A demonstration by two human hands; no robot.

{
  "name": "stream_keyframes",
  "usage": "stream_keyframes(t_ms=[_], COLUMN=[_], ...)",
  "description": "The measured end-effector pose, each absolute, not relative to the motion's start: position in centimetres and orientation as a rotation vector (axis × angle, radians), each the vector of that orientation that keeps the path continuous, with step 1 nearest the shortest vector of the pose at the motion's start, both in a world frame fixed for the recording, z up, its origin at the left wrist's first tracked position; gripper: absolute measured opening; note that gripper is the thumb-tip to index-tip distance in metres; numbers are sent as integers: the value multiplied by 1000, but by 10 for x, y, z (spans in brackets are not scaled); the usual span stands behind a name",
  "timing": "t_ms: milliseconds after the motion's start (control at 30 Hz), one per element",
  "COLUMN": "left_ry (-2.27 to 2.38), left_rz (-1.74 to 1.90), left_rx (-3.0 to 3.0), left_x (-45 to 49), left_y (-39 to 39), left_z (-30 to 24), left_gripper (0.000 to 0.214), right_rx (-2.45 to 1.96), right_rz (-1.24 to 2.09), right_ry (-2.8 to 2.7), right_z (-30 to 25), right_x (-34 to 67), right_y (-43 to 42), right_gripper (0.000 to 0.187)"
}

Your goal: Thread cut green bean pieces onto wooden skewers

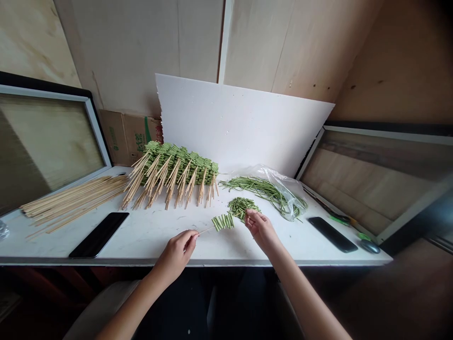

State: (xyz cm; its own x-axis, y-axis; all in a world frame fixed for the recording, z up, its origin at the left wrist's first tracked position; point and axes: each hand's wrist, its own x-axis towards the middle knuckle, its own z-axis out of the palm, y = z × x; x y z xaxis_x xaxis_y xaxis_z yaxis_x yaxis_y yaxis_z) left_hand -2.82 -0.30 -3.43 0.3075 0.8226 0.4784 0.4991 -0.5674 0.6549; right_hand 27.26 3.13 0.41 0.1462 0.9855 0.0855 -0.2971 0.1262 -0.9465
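Observation:
My left hand (182,245) pinches the bare end of a thin bamboo skewer (206,230) above the table's front part. Several short green bean pieces (223,222) are threaded crosswise side by side on its far end. Just right of them, my right hand (260,226) has thumb and fingertips pressed together; whatever lies between them is too small to make out. Behind its fingertips sits a small heap of cut green bean pieces (240,206), partly covered by that hand.
Filled bean skewers (180,165) are stacked at the back left, sticks toward me. Bare skewers (76,196) lie at the left near a phone (101,234). Whole long beans (260,189) lie beside a clear plastic bag (272,175). A dark flat device (332,233) and a mouse (370,246) are right.

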Motion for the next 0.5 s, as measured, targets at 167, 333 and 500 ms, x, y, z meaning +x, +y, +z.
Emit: stream_keyframes(t_ms=[167, 333, 500], left_ry=[1193, 1180, 1172], left_rz=[1149, 1170, 1213], left_rx=[2211, 2209, 2182], left_x=[-29, -29, -29], left_y=[-3, -3, -3], left_z=[-34, -31, -29], left_gripper=[23, 23, 22], right_rx=[-900, -847, -835], right_rz=[1118, 1153, 1242], right_ry=[-929, -859, -871], right_z=[2, 6, 11], right_x=[267, 261, 257], right_y=[29, 27, 24], right_gripper=[25, 40, 34])
